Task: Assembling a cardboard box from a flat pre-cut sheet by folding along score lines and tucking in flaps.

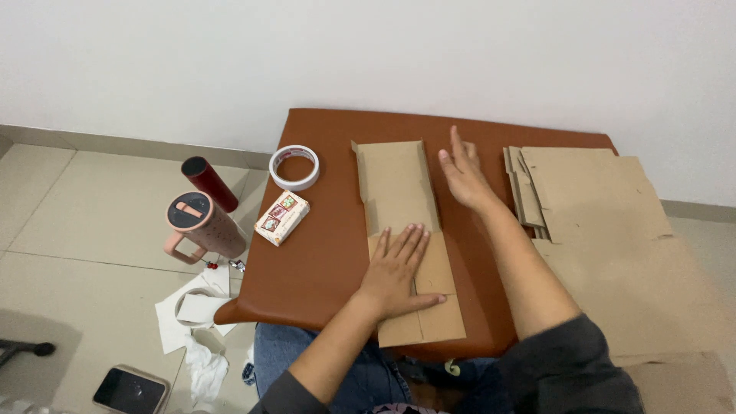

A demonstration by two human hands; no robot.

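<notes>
A flattened cardboard box [395,184] lies lengthwise on a brown padded table [326,253]. My left hand [397,268] presses flat on its near half, fingers spread. My right hand [462,175] hovers edge-on just right of the box's far half, fingers straight, holding nothing. A roll of tape [294,166] and a small printed packet [282,218] sit left of the box.
A stack of flattened cardboard [598,199] covers the table's right side and spills toward me. On the tiled floor at left stand a pink lidded tumbler [202,224] and a dark red bottle [208,182], with white paper scraps [195,314] and a phone [130,389].
</notes>
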